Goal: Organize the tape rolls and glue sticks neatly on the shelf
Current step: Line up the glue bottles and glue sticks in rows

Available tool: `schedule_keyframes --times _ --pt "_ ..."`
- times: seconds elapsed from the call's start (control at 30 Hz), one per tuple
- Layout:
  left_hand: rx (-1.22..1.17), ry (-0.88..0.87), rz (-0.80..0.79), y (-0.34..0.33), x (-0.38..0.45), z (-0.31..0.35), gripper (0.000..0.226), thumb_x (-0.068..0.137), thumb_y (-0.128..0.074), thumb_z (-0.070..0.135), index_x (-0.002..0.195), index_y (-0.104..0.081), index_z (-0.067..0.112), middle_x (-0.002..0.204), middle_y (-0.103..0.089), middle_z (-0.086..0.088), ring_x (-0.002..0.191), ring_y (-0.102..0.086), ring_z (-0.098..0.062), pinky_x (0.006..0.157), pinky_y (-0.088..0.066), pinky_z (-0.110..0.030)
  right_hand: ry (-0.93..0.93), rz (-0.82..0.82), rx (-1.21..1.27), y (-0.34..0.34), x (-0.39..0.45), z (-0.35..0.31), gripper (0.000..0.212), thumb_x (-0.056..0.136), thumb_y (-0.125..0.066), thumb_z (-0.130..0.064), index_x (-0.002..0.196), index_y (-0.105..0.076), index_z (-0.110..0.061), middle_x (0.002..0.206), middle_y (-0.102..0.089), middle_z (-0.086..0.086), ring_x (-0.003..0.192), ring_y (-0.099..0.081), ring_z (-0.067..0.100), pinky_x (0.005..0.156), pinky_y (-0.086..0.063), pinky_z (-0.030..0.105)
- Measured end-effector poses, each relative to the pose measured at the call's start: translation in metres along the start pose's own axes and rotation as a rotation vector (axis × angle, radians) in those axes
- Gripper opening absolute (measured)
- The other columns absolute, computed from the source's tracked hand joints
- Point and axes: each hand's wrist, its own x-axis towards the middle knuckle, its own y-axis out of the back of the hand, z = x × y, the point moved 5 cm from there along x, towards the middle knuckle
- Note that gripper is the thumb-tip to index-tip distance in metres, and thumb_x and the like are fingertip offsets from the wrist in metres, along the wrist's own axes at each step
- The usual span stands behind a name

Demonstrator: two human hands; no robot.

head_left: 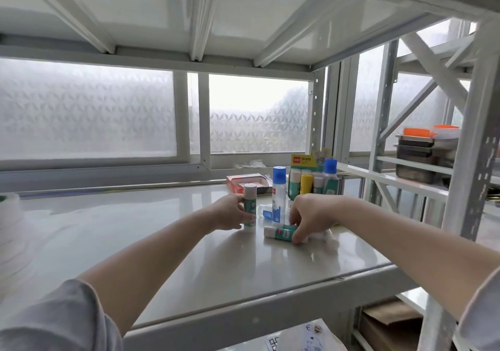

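- Glue sticks are what I'm handling, all clustered around the tall blue-capped glue bottle, which stands on the shelf.
- My left hand is curled round an upright glue stick just left of the bottle, its base on the shelf surface.
- My right hand reaches down in front of the bottle, fingers bent and pinching a lying glue stick; another stick seems to lie under my palm, but I cannot tell for sure.
- A packet of glue sticks stands just behind the bottle; a second blue-capped bottle is behind and right of it.
- A tape roll sits well left of the bottle, at the shelf's far left edge, only partly in view.
- Risks, as I judge them: the lying stick is round and the shelf glossy, so a loose pinch could let it roll toward the front edge. My right wrist is near the bottle; lifting carelessly could topple it into the packet behind.
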Motion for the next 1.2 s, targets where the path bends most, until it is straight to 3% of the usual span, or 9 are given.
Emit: schedule_keyframes --times 0.2,0.43,0.63,0.83,1.03,1.2 --pt "-0.078 0.008 -0.027 -0.001 -0.005 -0.002 0.051 0.088 -0.062 0.005 0.136 -0.044 0.006 0.125 -0.058 -0.017 0.112 -0.059 -0.031 0.086 -0.052 -0.035 -0.035 -0.018 -0.046 -0.007 0.001 -0.004 0.043 0.081 -0.068 -0.038 0.115 -0.062 -0.013 0.107 -0.064 0.003 0.098 -0.060 0.019 0.084 -0.051 0.028" --pt "-0.068 -0.017 -0.050 -0.003 -0.014 0.002 0.051 0.088 -0.062 0.007 0.136 -0.045 0.008 0.126 -0.057 -0.016 0.111 -0.059 -0.030 0.086 -0.052 -0.034 -0.025 -0.090 -0.167 -0.019 0.000 -0.009 0.036 0.097 -0.044 -0.037 0.123 -0.053 -0.014 0.101 -0.055 0.001 0.088 -0.051 0.016 0.077 -0.041 0.025" --pt "-0.061 -0.075 -0.089 -0.012 -0.024 0.012 0.049 0.088 -0.062 0.008 0.135 -0.046 0.009 0.125 -0.058 -0.017 0.098 -0.059 -0.023 0.072 -0.053 -0.025 -0.051 -0.065 -0.115 -0.012 -0.008 0.008 0.031 0.096 -0.048 -0.031 0.121 -0.056 -0.014 0.110 -0.060 0.005 0.097 -0.057 0.020 0.089 -0.046 0.031" --pt "-0.060 -0.100 -0.140 -0.031 -0.026 0.027 0.054 0.087 -0.064 0.011 0.137 -0.045 0.014 0.127 -0.058 -0.013 0.108 -0.060 -0.025 0.086 -0.052 -0.032 -0.133 0.072 -0.130 0.013 -0.018 0.038 0.028 0.093 -0.053 -0.029 0.115 -0.058 -0.013 0.104 -0.060 0.004 0.095 -0.058 0.021 0.086 -0.047 0.030" --pt "-0.009 -0.187 -0.063 -0.055 -0.014 0.048 0.047 0.085 -0.067 0.017 0.129 -0.053 0.012 0.115 -0.064 -0.012 0.092 -0.061 -0.021 0.087 -0.054 -0.035 -0.242 0.094 -0.168 0.012 -0.018 0.062 0.029 0.094 -0.051 -0.026 0.118 -0.057 -0.011 0.110 -0.062 0.007 0.100 -0.060 0.022 0.085 -0.047 0.030" --pt "0.057 -0.256 0.077 -0.064 -0.007 0.057 0.036 0.083 -0.070 0.024 0.117 -0.063 0.013 0.101 -0.069 -0.008 0.075 -0.055 -0.015 0.071 -0.048 -0.026 -0.257 0.072 -0.195 -0.004 -0.010 0.065 0.027 0.095 -0.049 -0.025 0.114 -0.058 -0.009 0.098 -0.056 0.005 0.087 -0.054 0.019 0.076 -0.044 0.027"
